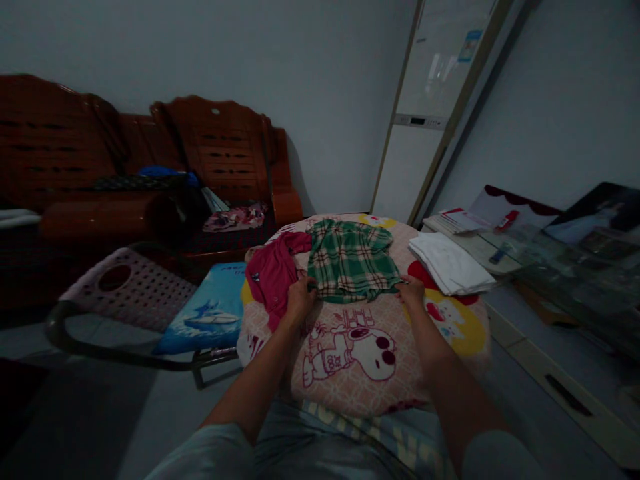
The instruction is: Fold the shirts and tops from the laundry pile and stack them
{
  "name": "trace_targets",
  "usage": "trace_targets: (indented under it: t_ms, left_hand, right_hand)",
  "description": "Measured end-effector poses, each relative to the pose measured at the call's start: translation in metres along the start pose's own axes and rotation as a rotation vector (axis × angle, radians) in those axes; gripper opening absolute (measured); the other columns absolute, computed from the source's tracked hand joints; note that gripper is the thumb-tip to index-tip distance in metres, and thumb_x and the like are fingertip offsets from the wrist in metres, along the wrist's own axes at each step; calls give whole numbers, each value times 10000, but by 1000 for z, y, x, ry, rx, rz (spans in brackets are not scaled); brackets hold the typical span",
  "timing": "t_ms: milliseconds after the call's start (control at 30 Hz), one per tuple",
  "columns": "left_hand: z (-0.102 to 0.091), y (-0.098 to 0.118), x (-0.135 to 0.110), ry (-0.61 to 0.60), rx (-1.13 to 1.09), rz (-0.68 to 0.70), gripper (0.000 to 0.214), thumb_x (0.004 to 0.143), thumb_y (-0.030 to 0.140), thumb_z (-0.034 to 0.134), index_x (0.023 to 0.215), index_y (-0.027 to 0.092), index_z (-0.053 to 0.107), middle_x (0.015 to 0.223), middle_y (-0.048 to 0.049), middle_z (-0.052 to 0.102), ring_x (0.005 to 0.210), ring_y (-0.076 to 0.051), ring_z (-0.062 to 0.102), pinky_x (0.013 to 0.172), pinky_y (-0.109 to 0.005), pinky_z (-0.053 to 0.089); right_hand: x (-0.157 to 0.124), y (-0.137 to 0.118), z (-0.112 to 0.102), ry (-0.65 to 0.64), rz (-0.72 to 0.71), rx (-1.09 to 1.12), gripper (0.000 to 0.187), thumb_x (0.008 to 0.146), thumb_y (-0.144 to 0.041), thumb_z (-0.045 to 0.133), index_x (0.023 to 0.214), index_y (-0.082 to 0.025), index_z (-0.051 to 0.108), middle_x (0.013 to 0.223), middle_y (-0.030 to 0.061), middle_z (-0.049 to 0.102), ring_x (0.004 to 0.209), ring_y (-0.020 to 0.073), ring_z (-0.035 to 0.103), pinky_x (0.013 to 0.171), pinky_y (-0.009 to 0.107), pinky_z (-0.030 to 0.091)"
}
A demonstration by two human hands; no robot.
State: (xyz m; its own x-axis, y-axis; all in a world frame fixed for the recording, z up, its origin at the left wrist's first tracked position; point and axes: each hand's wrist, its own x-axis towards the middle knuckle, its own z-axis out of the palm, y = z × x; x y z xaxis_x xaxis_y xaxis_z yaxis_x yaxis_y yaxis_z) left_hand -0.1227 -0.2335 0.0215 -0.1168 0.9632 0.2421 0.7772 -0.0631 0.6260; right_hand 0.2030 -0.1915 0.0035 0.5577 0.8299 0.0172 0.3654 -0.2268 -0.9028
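Note:
A green plaid garment point(353, 257), perhaps a shirt or shorts, lies spread on a round table with a pink cartoon-print cloth point(345, 393). My left hand point(302, 299) pinches its near left corner. At the near right corner, my right hand point(412, 292) has its fingers closed on the edge of the same garment. A dark pink shirt point(273, 273) with a collar lies crumpled to the left, partly against the plaid one and close to my left hand. Right of my right hand rests a folded white cloth point(450, 261).
A woven chair point(130, 287) with a blue boat-print cushion point(213, 313) stands left of the table. Wooden sofas point(220, 153) line the back wall. A tall white air conditioner point(420, 120) fills the corner. At right, a glass-topped cabinet point(540, 267) carries papers and pictures.

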Motion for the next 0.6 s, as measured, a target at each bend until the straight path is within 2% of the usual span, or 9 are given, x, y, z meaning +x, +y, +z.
trace_targets:
  t_ms: [100, 200, 267, 400, 600]
  left_hand:
    - [-13, -2, 5, 17, -35, -7, 411, 726, 62, 598, 1113, 141, 712, 1114, -84, 735, 1034, -225, 679, 956, -307, 496]
    - [-32, -11, 9, 35, -67, -11, 423, 731, 75, 585, 1125, 155, 714, 1092, -67, 743, 1011, -220, 686, 917, -297, 507]
    - [-42, -17, 10, 32, -58, -37, 388, 735, 91, 579, 1083, 164, 735, 1031, -58, 758, 964, -222, 696, 881, -298, 516]
    - [-51, -26, 10, 22, -46, -76, 307, 728, 124, 596, 971, 183, 774, 892, -40, 771, 866, -220, 704, 845, -297, 519]
    - [-61, -35, 16, 100, -122, -118, 304, 764, 235, 615, 1023, 191, 766, 900, -40, 769, 830, -203, 694, 753, -260, 515]
  right_hand:
    - [6, -4, -19, 90, -32, -85, 374, 644, -190, 619, 997, -136, 729, 724, 55, 709, 637, 195, 650, 543, 257, 483]
    - [15, -6, -51, 333, -108, -240, 352, 665, -205, 596, 981, -151, 739, 874, 110, 729, 829, 248, 649, 700, 311, 482]
    - [19, -5, -71, 462, -144, -328, 356, 680, -209, 573, 988, -141, 738, 881, 128, 725, 846, 264, 637, 739, 336, 460]
    - [19, -1, -89, 512, -154, -388, 311, 715, -179, 504, 909, -135, 743, 842, 129, 717, 801, 248, 619, 743, 331, 432]
    - [24, -8, -102, 574, -183, -420, 324, 755, -144, 475, 955, -133, 729, 882, 138, 704, 809, 240, 610, 738, 328, 415]
